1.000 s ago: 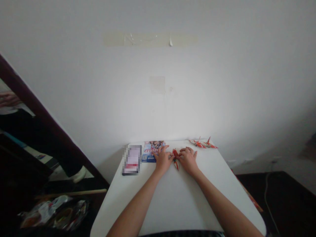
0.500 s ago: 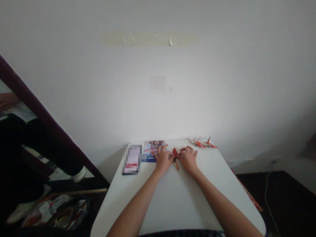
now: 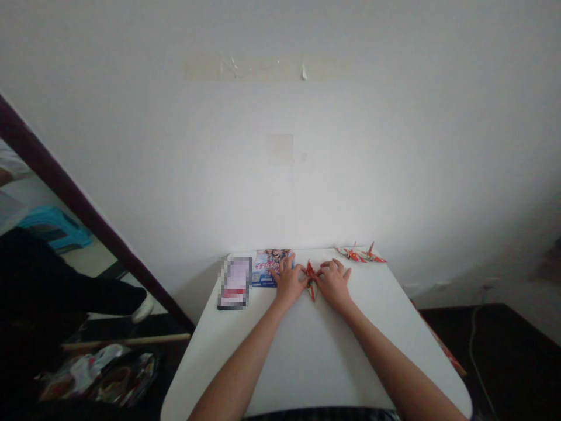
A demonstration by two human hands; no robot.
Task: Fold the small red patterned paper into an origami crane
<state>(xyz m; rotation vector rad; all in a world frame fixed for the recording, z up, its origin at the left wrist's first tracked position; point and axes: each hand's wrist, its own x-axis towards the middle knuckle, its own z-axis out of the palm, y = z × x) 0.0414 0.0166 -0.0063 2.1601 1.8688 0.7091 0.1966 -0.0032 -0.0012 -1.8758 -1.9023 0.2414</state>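
A small red folded paper piece [image 3: 311, 279] lies on the white table [image 3: 307, 356] near its far edge. My left hand [image 3: 288, 282] rests on its left side and my right hand [image 3: 333, 283] on its right, both palm down with fingertips pinching the paper between them. The left hand's outer fingers lie over the corner of a blue printed sheet [image 3: 268, 266].
A phone [image 3: 235, 283] lies left of the blue sheet. Two finished red paper cranes [image 3: 362, 254] stand at the table's far right corner against the white wall. Left of the table, on the floor, another person's leg and shoe [image 3: 141, 306] and a pile of wrappers [image 3: 96, 377] show.
My hands have stayed on the red paper, shifting only slightly. The person at the left has moved across the floor.
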